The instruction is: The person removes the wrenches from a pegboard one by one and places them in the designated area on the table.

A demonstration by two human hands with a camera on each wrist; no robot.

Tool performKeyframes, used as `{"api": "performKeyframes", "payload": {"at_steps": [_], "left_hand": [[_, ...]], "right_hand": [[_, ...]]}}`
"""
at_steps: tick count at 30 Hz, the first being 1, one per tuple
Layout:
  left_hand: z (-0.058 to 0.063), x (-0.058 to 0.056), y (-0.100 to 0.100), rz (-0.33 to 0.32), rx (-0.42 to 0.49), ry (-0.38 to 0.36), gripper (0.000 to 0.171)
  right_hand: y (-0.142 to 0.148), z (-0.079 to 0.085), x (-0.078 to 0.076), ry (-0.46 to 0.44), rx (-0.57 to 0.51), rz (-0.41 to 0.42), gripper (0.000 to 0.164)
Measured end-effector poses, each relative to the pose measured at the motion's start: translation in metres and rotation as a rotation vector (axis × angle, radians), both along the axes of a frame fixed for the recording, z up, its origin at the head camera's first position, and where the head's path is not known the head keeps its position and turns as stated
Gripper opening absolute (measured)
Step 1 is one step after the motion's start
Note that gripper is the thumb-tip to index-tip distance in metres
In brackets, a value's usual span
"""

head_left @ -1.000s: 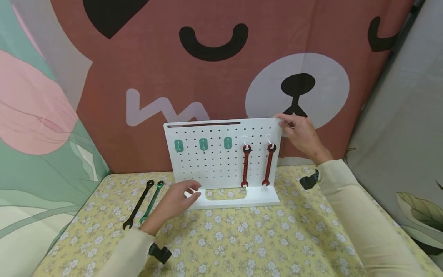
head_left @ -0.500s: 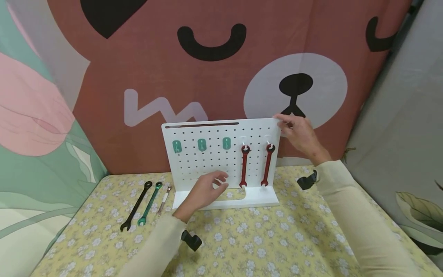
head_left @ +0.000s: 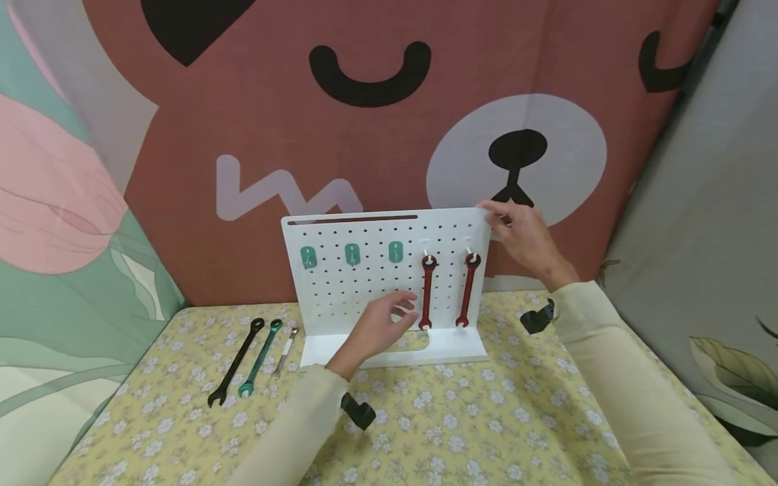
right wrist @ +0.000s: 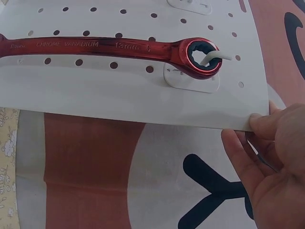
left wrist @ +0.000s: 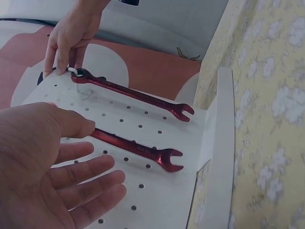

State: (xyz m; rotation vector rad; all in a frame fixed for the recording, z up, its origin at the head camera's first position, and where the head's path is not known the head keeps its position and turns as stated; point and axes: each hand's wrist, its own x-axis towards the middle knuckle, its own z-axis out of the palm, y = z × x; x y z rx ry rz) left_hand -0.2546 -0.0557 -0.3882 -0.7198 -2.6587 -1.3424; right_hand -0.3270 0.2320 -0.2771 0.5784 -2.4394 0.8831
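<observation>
A white pegboard (head_left: 346, 290) stands upright on its base. Two red combination wrenches hang by their ring ends from white hooks on its right half: a left wrench (head_left: 428, 293) and a right wrench (head_left: 469, 290). My left hand (head_left: 381, 324) is in front of the board, just left of the left wrench, fingers loosely spread and holding nothing. In the left wrist view its thumb overlaps that wrench's shank. My right hand (head_left: 525, 233) pinches the board's upper right corner between thumb and fingers; the right wrist view shows this grip beside the wrench's ring end (right wrist: 202, 58).
Three green hooks (head_left: 352, 254) sit on the board's left half, bearing nothing. Left of the board, a black wrench (head_left: 236, 364), a green wrench (head_left: 260, 358) and a small silver wrench (head_left: 285, 352) lie on the flowered tablecloth (head_left: 450, 418). A printed curtain (head_left: 273, 121) hangs behind.
My left hand has moved right across the front of the board toward the left red wrench, uncovering the small silver wrench. My right hand has stayed at the board's corner.
</observation>
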Motion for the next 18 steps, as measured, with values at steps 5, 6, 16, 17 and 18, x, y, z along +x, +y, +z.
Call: {"api": "performKeyframes", "payload": {"at_steps": [5,6,16,17,18], "left_hand": [[-0.002,-0.004,0.011,-0.002,0.052,0.004,0.039],[-0.003,-0.005,0.012,0.001,0.065,0.001,0.04],[-0.009,-0.014,0.028,0.032,0.106,-0.047,0.042],[-0.01,-0.015,0.029,0.034,0.103,-0.046,0.041],[-0.01,-0.015,0.031,0.033,0.106,-0.044,0.039]], "right_hand": [[0.0,0.002,0.002,-0.01,-0.002,0.008,0.033],[0.001,0.002,0.002,-0.012,-0.005,0.011,0.033],[0.001,0.001,0.002,-0.011,-0.006,-0.002,0.033],[0.001,0.001,0.002,-0.009,-0.006,-0.001,0.033],[0.001,0.001,0.002,-0.008,-0.008,0.001,0.033]]}}
